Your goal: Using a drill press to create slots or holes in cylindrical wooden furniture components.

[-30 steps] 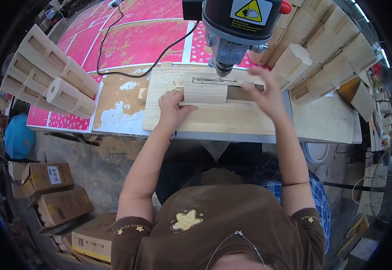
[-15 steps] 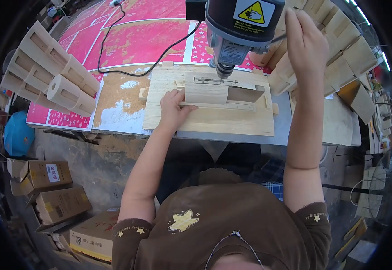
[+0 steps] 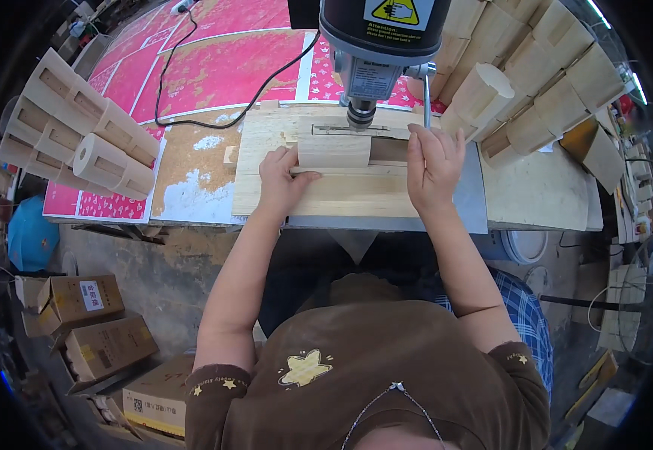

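A pale wooden cylinder piece (image 3: 334, 151) lies sideways on a flat wooden board (image 3: 349, 196), against a strip on it. My left hand (image 3: 281, 178) presses its fingers to the cylinder's left end, thumb resting along the board. Above the piece hangs the chuck (image 3: 361, 114) of a drill press (image 3: 380, 45); its tip looks close to the wood. My right hand (image 3: 437, 165) is closed around the lower end of the press's metal lever (image 3: 427, 101). Part of the grip is hidden by my fingers. A dark slanted slat (image 3: 388, 150) sits right of the cylinder.
Slotted wooden cylinders (image 3: 86, 124) are stacked at the table's left, and several more (image 3: 532, 90) at the right. A black cable (image 3: 240, 112) crosses the pink sheet (image 3: 221, 71). Cardboard boxes (image 3: 109, 345) stand on the floor at left.
My right hand has come down and toward the middle, swinging the lever downward. The left hand stays at the cylinder's end. The whole view has shifted slightly.
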